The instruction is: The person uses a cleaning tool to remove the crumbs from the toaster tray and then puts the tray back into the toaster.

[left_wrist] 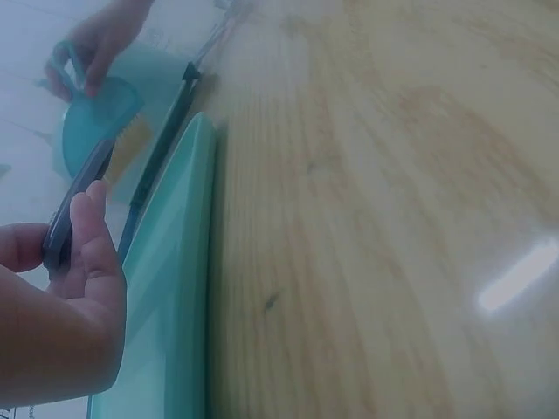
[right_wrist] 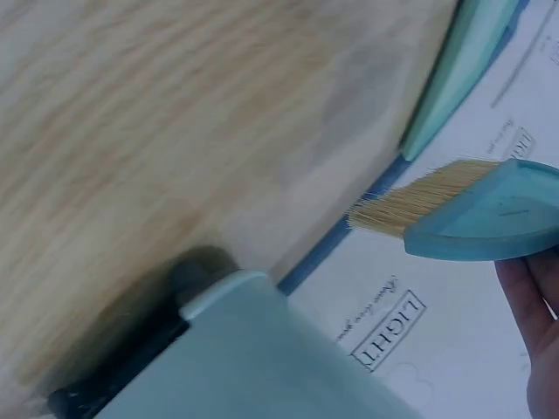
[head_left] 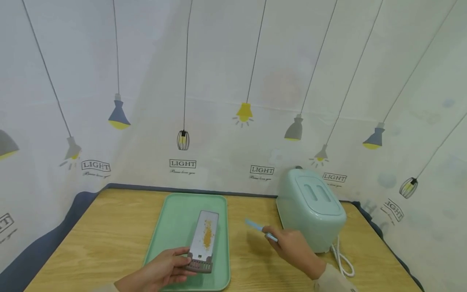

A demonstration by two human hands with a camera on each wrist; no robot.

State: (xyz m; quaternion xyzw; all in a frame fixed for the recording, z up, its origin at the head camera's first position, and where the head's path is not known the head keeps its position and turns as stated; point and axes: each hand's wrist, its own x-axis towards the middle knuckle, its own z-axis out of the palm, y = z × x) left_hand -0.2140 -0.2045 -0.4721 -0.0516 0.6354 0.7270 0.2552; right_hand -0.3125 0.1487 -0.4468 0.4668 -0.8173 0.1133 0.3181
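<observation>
My left hand [head_left: 169, 265] grips the grey end of a flat toaster crumb tray [head_left: 198, 239], thumb on top. Orange-brown crumbs [head_left: 208, 235] lie along the middle of its pale plate. Seen edge-on in the left wrist view, the crumb tray [left_wrist: 80, 196] is raised over a light green serving tray [head_left: 175, 227]. To the right, my right hand [head_left: 293, 249] holds a small blue brush [head_left: 255, 225] by its handle, above the table. Pale tan bristles [right_wrist: 419, 201] show in the right wrist view. The brush and crumb tray are apart.
A mint-green toaster [head_left: 310, 219] stands at the back right, just beyond my right hand. Its white cord [head_left: 341, 259] lies looped at the near side. Wooden table [head_left: 98, 235] surrounds the serving tray, and a printed curtain [head_left: 219, 81] hangs behind.
</observation>
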